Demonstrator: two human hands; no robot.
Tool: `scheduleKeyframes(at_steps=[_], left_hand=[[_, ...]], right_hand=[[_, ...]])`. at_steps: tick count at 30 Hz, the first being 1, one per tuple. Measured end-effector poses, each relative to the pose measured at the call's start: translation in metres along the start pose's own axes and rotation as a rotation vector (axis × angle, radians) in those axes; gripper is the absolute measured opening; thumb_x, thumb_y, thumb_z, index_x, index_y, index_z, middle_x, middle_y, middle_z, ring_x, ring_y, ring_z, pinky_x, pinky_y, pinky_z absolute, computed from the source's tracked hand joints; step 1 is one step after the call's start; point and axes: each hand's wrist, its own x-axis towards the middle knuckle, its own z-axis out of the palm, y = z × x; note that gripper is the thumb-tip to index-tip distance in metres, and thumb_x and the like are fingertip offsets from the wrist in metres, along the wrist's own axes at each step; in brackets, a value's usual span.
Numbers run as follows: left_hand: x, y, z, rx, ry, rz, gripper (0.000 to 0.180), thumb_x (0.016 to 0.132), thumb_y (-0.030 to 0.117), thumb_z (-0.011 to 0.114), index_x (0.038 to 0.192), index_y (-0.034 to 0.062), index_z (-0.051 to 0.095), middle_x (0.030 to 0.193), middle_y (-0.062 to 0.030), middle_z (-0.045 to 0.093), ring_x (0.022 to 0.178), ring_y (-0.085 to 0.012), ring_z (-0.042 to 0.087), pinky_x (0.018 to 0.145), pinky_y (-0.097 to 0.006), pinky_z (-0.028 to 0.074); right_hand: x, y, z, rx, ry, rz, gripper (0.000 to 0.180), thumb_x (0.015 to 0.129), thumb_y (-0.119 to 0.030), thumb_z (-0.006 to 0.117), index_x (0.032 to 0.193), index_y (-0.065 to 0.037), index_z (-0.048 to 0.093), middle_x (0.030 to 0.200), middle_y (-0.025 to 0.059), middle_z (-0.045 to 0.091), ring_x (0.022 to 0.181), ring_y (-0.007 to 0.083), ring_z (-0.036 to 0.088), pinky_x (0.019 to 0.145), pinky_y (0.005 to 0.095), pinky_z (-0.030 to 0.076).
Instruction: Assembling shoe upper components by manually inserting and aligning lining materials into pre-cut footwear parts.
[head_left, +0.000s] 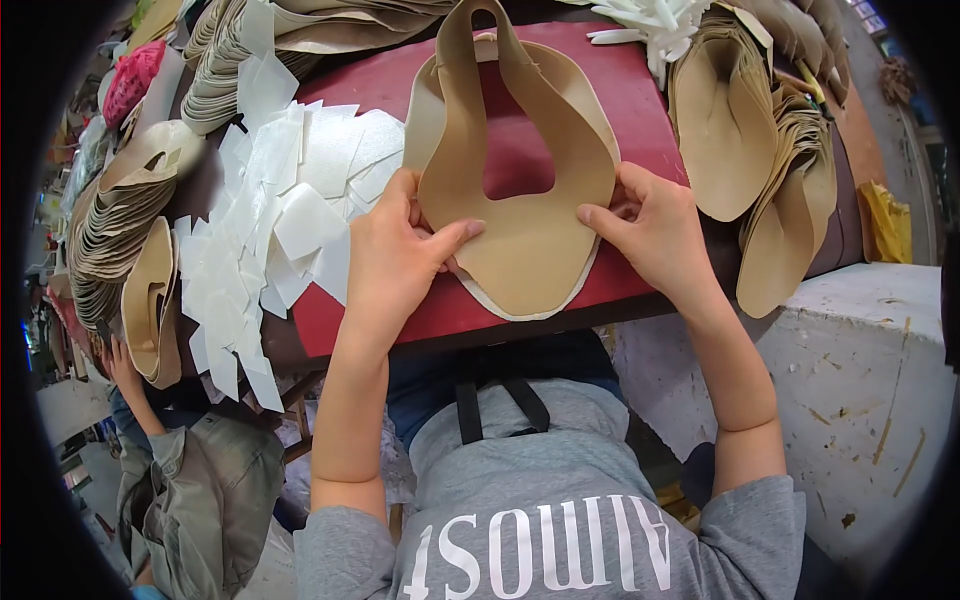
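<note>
A tan shoe upper with a large cut-out in its middle lies before me, a pale layer showing beneath its edges. My left hand pinches its left side, thumb on top and fingers underneath. On the opposite side, my right hand grips the edge the same way. Under the upper, a dark red sheet covers part of the table. Nearest to my left hand is a heap of thin white pieces, mostly angular.
Stacked tan uppers lie at the right, more at the left. White strips sit at the far edge. A whitish block stands at the lower right. Another person's hand is by an upper at the left.
</note>
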Motion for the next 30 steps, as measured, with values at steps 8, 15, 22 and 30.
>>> scheduleKeyframes(at_steps=[8, 15, 22, 30], left_hand=[[-0.055, -0.004, 0.058, 0.748, 0.324, 0.752, 0.043, 0.081, 0.022, 0.066, 0.118, 0.0020, 0.055, 0.117, -0.0117, 0.060, 0.101, -0.0261, 0.059, 0.085, -0.038, 0.047], [-0.077, 0.000, 0.069, 0.660, 0.063, 0.769, 0.055, 0.080, 0.022, 0.064, 0.129, 0.0003, 0.050, 0.136, -0.0131, 0.050, 0.122, -0.0245, 0.049, 0.097, -0.033, 0.039], [-0.075, 0.011, 0.064, 0.594, 0.031, 0.682, 0.055, 0.077, 0.018, 0.063, 0.129, 0.0024, 0.051, 0.135, -0.0106, 0.052, 0.107, -0.0257, 0.052, 0.085, -0.030, 0.043], [-0.040, 0.032, 0.083, 0.676, -0.009, 0.542, 0.056, 0.077, 0.020, 0.064, 0.128, 0.0012, 0.051, 0.134, -0.0115, 0.052, 0.104, -0.0296, 0.052, 0.086, -0.032, 0.044]], right_hand=[[-0.005, -0.015, 0.000, -0.213, 0.000, -0.073, 0.025, 0.074, 0.001, 0.068, 0.098, 0.003, 0.065, 0.075, 0.0047, 0.065, 0.063, 0.0081, 0.054, 0.058, 0.0196, 0.045], [0.034, -0.006, -0.029, -0.137, -0.083, -0.257, 0.020, 0.072, 0.000, 0.065, 0.092, 0.003, 0.066, 0.073, 0.0057, 0.066, 0.059, 0.0129, 0.055, 0.058, 0.0255, 0.048], [0.056, -0.010, -0.032, -0.155, -0.170, -0.180, 0.015, 0.070, 0.001, 0.065, 0.085, 0.004, 0.067, 0.072, 0.0070, 0.066, 0.059, 0.0140, 0.057, 0.057, 0.0271, 0.047], [0.077, -0.013, -0.036, -0.411, -0.121, -0.306, 0.015, 0.070, 0.002, 0.062, 0.084, 0.003, 0.066, 0.069, 0.0088, 0.065, 0.059, 0.0213, 0.058, 0.058, 0.0314, 0.047]])
